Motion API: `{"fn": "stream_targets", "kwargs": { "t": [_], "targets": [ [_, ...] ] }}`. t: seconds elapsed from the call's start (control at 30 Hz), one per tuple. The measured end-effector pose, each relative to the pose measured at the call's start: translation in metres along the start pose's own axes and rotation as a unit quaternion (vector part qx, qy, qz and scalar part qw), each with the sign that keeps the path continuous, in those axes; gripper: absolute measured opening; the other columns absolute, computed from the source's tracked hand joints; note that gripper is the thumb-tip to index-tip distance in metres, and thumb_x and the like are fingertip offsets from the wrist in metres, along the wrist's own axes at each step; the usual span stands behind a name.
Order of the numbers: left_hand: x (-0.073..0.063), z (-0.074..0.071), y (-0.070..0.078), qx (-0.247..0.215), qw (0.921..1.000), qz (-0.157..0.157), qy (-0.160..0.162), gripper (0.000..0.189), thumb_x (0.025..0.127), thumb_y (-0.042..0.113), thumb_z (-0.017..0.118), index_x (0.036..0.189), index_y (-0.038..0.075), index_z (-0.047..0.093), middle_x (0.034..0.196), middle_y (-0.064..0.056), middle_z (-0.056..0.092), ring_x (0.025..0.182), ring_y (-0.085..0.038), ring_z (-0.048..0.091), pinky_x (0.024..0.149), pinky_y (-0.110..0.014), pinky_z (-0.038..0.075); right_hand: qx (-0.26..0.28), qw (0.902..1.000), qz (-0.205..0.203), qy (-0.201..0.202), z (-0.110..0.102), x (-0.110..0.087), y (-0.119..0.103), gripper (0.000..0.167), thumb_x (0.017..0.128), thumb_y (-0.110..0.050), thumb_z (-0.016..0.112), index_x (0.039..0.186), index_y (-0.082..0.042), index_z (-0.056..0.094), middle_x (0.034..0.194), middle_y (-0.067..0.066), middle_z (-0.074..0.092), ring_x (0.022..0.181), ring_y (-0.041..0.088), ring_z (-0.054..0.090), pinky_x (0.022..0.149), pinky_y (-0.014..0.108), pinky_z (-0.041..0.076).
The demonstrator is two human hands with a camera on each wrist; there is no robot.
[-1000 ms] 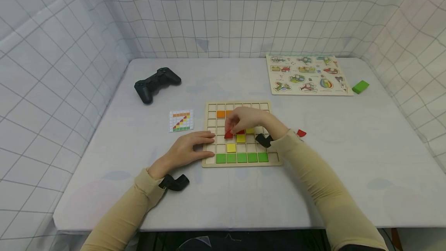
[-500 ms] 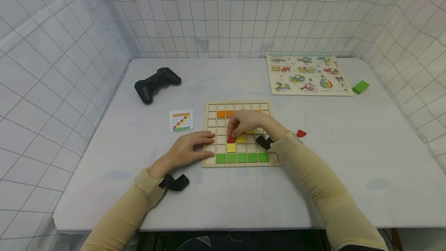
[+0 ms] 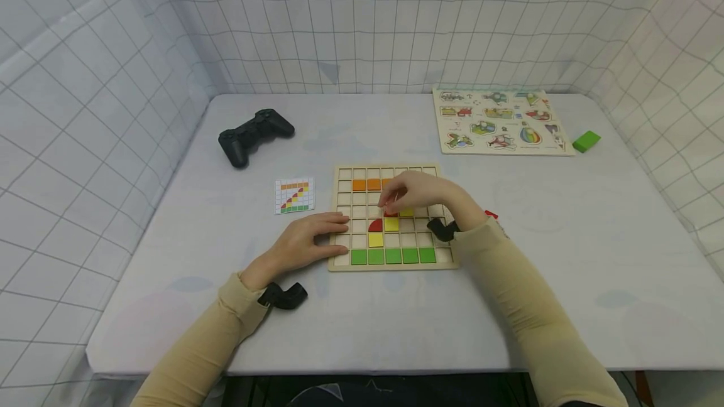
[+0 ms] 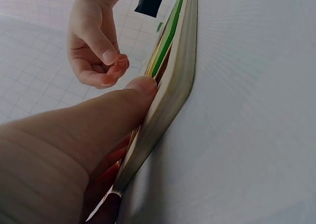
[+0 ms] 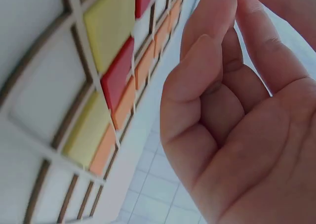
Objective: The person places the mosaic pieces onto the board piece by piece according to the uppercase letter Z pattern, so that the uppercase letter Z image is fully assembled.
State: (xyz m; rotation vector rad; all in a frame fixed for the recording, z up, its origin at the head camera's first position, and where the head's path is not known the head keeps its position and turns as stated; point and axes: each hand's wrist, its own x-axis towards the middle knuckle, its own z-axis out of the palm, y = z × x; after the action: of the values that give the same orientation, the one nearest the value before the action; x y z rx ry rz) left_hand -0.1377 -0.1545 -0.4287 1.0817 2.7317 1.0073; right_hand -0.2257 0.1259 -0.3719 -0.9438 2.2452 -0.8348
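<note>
A wooden grid board lies in front of me, holding green, yellow, red and orange tiles. One red quarter-round tile sits in a cell left of a yellow tile. My left hand rests on the board's left edge, fingers extended; its thumb touches the rim in the left wrist view. Above the board's middle hovers my right hand, hiding some cells. In the right wrist view its fingers bend loosely, and nothing shows between them.
A printed pattern card lies left of the board. Another red piece is partly hidden by the right sleeve. Farther back are a black game controller, a picture puzzle board and a green block.
My right hand has set the red quarter-round tile into its cell, let it go, and moved up and to the right. The left hand has stayed in place.
</note>
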Motion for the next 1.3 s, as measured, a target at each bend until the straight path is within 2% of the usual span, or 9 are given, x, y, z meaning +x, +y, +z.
{"fn": "stream_targets", "kwargs": {
  "t": [0.2,0.33,0.6,0.77,0.97,1.07,1.3],
  "targets": [
    [0.0,0.001,0.0,0.002,1.0,0.005,0.003,0.045,0.082,0.033,0.074,0.118,0.007,0.067,0.131,-0.002,0.056,0.126,-0.02,0.046,0.108,-0.033,0.037,0.034,0.9985,0.003,0.043,-0.014,-0.026,0.01,0.02,0.088,-0.018,0.066,0.106,-0.009,0.07,0.096,0.001,0.064,0.087,0.018,0.056,0.078,0.032,0.051],
    [0.0,0.002,-0.001,0.003,1.0,0.006,0.003,0.045,0.082,0.033,0.074,0.117,0.007,0.067,0.131,-0.002,0.056,0.126,-0.02,0.046,0.108,-0.033,0.037,0.048,0.9965,0.009,0.067,-0.023,-0.045,0.018,0.024,0.088,-0.022,0.068,0.108,-0.008,0.069,0.095,0.002,0.064,0.086,0.021,0.055,0.075,0.034,0.049],
    [0.0,0.001,0.001,-0.001,0.9999,0.008,0.006,0.046,0.081,0.033,0.074,0.118,0.006,0.067,0.131,-0.003,0.056,0.126,-0.022,0.046,0.108,-0.033,0.037,0.08,0.9914,0.041,0.095,-0.039,-0.08,0.035,0.033,0.088,-0.023,0.069,0.114,-0.005,0.065,0.098,0.005,0.063,0.088,0.023,0.054,0.074,0.032,0.049],
    [0.0,0.0,0.001,-0.001,0.9999,0.007,0.008,0.046,0.08,0.033,0.075,0.117,0.007,0.067,0.13,-0.003,0.057,0.126,-0.022,0.046,0.108,-0.032,0.037,0.1,0.9855,0.075,0.115,-0.047,-0.099,0.043,0.038,0.086,-0.025,0.071,0.117,-0.005,0.063,0.107,0.007,0.063,0.095,0.021,0.056,0.081,0.031,0.049],
    [0.0,-0.001,0.001,0.001,0.9999,0.009,0.006,0.046,0.081,0.033,0.075,0.118,0.007,0.067,0.13,-0.004,0.057,0.126,-0.022,0.046,0.108,-0.032,0.037,0.131,0.9811,0.084,0.115,-0.052,-0.118,0.052,0.04,0.086,-0.022,0.07,0.12,-0.003,0.061,0.118,0.016,0.06,0.099,0.021,0.058,0.085,0.028,0.051],
    [0.0,-0.001,0.0,0.001,0.9999,0.008,0.006,0.046,0.081,0.033,0.075,0.118,0.007,0.067,0.131,-0.004,0.057,0.126,-0.022,0.046,0.109,-0.032,0.036,0.142,0.9799,0.082,0.113,-0.054,-0.125,0.057,0.04,0.087,-0.02,0.07,0.121,-0.002,0.06,0.119,0.018,0.059,0.099,0.022,0.059,0.086,0.027,0.052],
    [-0.001,0.0,-0.001,0.002,0.9999,0.007,0.008,0.046,0.081,0.033,0.075,0.117,0.007,0.067,0.131,-0.003,0.057,0.126,-0.022,0.046,0.108,-0.033,0.037,0.17,0.9745,0.108,0.099,-0.056,-0.134,0.07,0.036,0.087,-0.017,0.07,0.117,0.0,0.061,0.117,0.019,0.06,0.099,0.02,0.06,0.089,0.025,0.051]
  ]
}}
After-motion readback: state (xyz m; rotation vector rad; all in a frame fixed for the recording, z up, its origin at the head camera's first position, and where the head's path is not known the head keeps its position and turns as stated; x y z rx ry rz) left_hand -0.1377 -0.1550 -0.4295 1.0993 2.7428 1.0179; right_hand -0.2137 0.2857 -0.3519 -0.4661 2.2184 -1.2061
